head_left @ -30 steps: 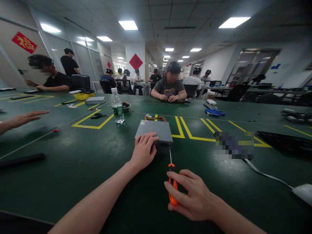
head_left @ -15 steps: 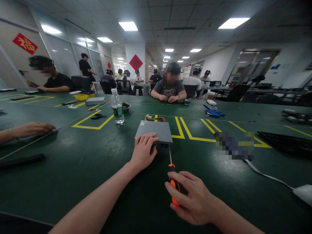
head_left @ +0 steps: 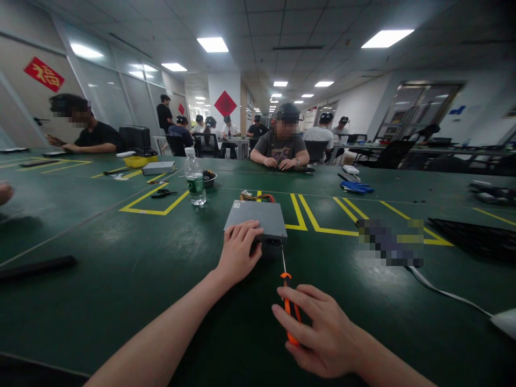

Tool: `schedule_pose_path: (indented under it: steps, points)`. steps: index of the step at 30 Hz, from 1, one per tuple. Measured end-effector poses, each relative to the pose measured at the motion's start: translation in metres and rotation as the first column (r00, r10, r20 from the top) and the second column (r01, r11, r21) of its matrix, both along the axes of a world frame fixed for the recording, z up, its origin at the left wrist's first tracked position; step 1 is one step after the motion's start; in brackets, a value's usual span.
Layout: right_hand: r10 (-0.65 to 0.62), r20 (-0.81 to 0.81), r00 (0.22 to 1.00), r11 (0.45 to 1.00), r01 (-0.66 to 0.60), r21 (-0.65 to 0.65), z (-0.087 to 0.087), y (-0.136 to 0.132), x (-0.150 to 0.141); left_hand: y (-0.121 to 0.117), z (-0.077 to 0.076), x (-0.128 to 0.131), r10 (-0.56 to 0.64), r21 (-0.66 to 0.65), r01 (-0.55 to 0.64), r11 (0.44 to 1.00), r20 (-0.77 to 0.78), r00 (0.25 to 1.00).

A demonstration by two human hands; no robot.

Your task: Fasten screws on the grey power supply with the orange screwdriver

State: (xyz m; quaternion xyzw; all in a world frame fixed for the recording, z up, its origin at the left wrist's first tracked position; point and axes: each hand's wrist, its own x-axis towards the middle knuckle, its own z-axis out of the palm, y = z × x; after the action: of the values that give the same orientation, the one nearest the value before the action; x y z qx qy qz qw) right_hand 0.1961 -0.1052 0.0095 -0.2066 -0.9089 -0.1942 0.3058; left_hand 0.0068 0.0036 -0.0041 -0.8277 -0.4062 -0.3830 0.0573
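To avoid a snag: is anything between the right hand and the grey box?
Nothing visible except the held screwdriver, its shaft reaching from the right hand toward the grey box. The left hand lies on the box, left of the shaft.

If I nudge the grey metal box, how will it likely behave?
The grey metal box looks rigid, with flat faces and straight edges, so it probably won't flex. Lying broad and low, it seems likelier to slide than tip. The coloured wires at its far side look floppy and may drag.
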Motion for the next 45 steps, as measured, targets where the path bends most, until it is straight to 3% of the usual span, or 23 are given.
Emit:
schedule_pose_path:
  steps: [10,18,27,34,39,45]
  points:
    - [-0.028,-0.084,0.996,0.998,0.033,0.056,-0.012,0.001,0.001,0.002,-0.002,0.001,0.006,0.017,-0.006,1.0,0.0,1.0]
    - [-0.025,0.011,1.0,1.0,0.025,-0.012,-0.003,-0.002,-0.001,0.003,-0.003,0.001,0.012,0.026,-0.012,1.0,-0.005,1.0]
    - [0.006,-0.093,0.996,1.0,-0.006,0.003,-0.013,0.002,0.002,0.002,-0.002,0.001,0.011,0.018,-0.011,1.0,-0.005,1.0]
    - [-0.002,0.043,0.999,0.999,0.003,-0.04,-0.001,0.001,0.003,0.001,-0.002,0.001,0.019,0.023,-0.019,1.0,-0.02,1.0]
    - [0.017,-0.065,0.998,1.0,-0.015,0.024,-0.007,0.003,0.002,0.001,-0.001,0.001,0.021,0.022,-0.021,1.0,-0.015,1.0]
    - [0.0,-0.059,0.998,0.999,-0.003,-0.047,-0.011,0.001,0.005,0.001,-0.001,0.0,0.024,0.02,-0.023,1.0,-0.021,0.999]
